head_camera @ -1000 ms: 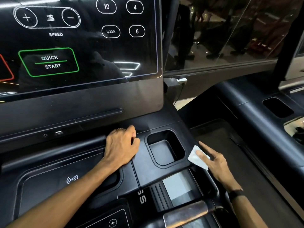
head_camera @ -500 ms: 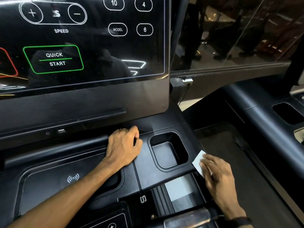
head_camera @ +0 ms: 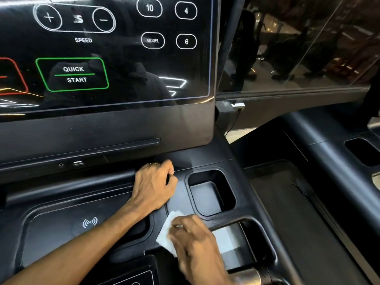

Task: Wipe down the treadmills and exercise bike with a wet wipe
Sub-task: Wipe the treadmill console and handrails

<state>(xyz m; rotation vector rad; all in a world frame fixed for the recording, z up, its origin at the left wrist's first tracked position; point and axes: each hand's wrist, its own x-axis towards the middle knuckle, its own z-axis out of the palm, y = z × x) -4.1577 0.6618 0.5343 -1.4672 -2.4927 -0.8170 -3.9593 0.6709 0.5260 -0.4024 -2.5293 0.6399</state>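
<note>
A black treadmill console (head_camera: 205, 159) fills the view below its touchscreen (head_camera: 123, 58). My right hand (head_camera: 195, 243) presses a white wet wipe (head_camera: 165, 233) flat against the console's front ledge, just below and to the left of the square cup holder (head_camera: 209, 192). The hand covers much of the wipe and is motion-blurred. My left hand (head_camera: 153, 186) rests on the console left of the cup holder. Its fingers are bent over a ridge and hold nothing.
A wireless charging pad (head_camera: 89, 222) lies in the tray at the left. A metal handlebar end (head_camera: 246, 274) sticks up at the bottom. To the right runs a neighbouring treadmill (head_camera: 329, 161), with glass and a dark room behind it.
My right hand has carried the wipe from the console's right edge leftward across the front ledge to below the cup holder. My left hand has stayed put.
</note>
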